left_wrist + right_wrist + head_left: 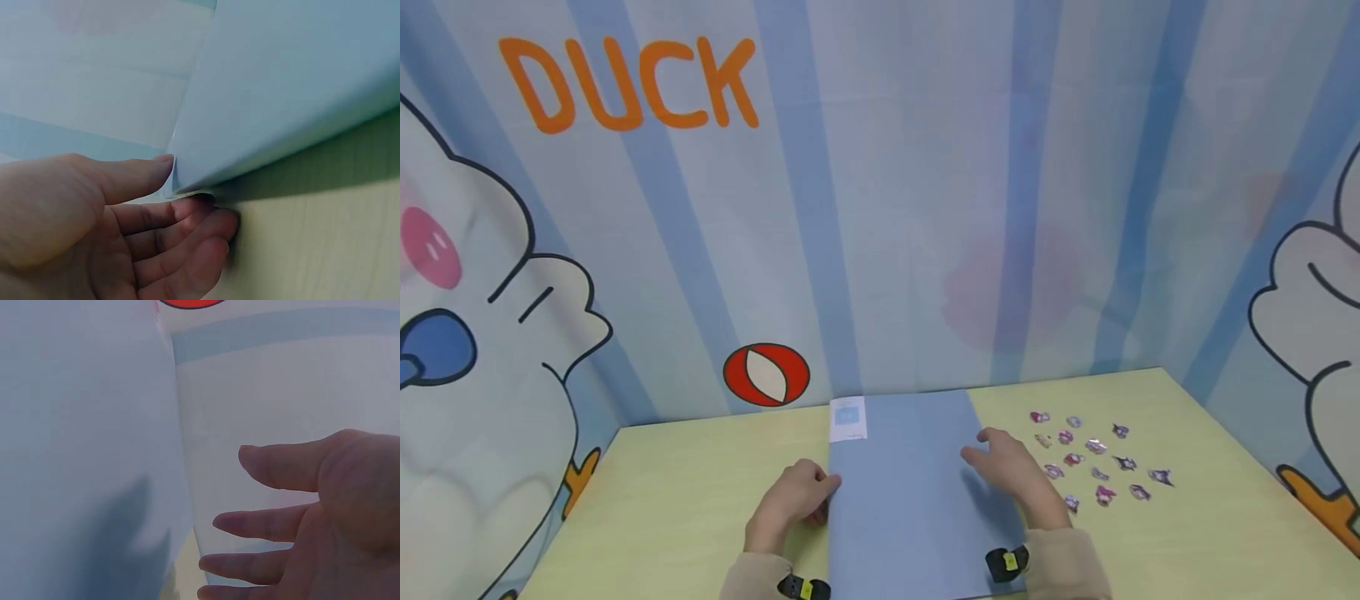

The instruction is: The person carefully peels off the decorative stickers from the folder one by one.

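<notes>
A large flat light-blue sheet (910,500), which could be a board or a cover, lies on the table with a white label (847,418) at its far left corner. My left hand (797,497) pinches its left edge; in the left wrist view the thumb (140,178) is on top and curled fingers are beneath. Over the right edge hovers my right hand (1011,471), thumb and fingers spread and holding nothing, its shadow falling on the blue surface. Several small shiny stickers or cut-outs (1096,447) with purple and pink figures lie to the right of that hand.
The pale yellow table (700,475) ends at a striped blue cloth backdrop (917,208) with orange lettering and a printed red-and-white ball (767,375). Printed cartoon figures stand on the cloth walls at left and right. Each wrist wears a black strap.
</notes>
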Motion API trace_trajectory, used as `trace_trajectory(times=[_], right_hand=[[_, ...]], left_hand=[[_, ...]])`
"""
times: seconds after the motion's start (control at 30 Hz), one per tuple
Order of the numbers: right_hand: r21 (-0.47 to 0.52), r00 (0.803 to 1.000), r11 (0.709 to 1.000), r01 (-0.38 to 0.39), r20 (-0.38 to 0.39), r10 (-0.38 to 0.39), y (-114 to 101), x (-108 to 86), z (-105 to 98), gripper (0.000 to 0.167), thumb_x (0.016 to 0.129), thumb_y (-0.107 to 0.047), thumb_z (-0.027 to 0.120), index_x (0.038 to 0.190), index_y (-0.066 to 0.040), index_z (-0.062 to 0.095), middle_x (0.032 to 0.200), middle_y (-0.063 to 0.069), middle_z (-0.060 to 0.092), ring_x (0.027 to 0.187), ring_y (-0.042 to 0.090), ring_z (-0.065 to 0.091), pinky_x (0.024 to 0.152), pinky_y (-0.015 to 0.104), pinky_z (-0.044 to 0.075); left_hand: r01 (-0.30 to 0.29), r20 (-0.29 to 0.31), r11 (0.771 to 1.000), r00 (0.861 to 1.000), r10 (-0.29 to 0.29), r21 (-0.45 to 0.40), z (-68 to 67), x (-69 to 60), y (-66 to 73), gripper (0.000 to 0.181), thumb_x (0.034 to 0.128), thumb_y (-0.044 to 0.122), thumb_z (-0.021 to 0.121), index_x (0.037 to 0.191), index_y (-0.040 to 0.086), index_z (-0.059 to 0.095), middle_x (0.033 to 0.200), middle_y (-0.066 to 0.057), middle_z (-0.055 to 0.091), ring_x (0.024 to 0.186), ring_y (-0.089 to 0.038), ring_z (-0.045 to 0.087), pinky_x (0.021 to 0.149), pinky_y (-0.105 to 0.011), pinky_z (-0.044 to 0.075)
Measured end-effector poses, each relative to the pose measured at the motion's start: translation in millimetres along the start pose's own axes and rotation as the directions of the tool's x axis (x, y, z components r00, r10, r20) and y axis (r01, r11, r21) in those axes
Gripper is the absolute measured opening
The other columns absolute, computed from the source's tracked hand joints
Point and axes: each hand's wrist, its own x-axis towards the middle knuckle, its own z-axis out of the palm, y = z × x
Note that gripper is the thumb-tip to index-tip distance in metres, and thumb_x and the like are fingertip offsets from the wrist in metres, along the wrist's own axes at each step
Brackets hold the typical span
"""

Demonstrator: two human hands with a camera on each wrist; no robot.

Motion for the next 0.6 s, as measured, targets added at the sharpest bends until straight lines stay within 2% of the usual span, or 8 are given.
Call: trace_trajectory(times=[0.17, 0.33, 0.6], right_hand=[[0.003, 1.0, 1.0, 0.015, 0.026, -0.015, -9, -1.6, 12, 0.05, 0.096, -0.025, 0.059, 0.132, 0.009, 0.049, 0.133, 0.029, 0.051, 0.124, 0.045, 0.047, 0.097, 0.056, 0.041], [-0.012, 0.999, 1.0, 0.018, 0.029, -0.017, -8, -0.9, 20, 0.051, 0.095, -0.025, 0.061, 0.131, 0.01, 0.05, 0.131, 0.029, 0.053, 0.124, 0.046, 0.047, 0.098, 0.056, 0.04], [-0.033, 0.999, 0.999, 0.036, 0.021, -0.035, -12, -2.0, 23, 0.052, 0.094, -0.025, 0.063, 0.132, 0.009, 0.051, 0.133, 0.028, 0.052, 0.127, 0.045, 0.044, 0.101, 0.056, 0.037]], left_hand=[[0.02, 0.0, 1.0, 1.0, -0.02, 0.017, -1.0, -3.7, 5.5, 0.028, 0.0983, 0.021, 0.058, 0.08, 0.001, 0.062, 0.063, -0.008, 0.061, 0.053, -0.018, 0.059, 0.055, -0.032, 0.051], [0.037, -0.002, 0.999, 0.999, -0.037, 0.014, 0.4, -4.8, 8.8, 0.028, 0.0983, 0.022, 0.057, 0.08, 0.001, 0.062, 0.062, -0.008, 0.062, 0.053, -0.018, 0.059, 0.055, -0.032, 0.051], [0.034, 0.007, 0.999, 0.999, -0.034, -0.007, 3.1, -2.4, 10.2, 0.028, 0.0982, 0.024, 0.057, 0.081, 0.001, 0.062, 0.065, -0.008, 0.062, 0.054, -0.017, 0.06, 0.055, -0.032, 0.051]])
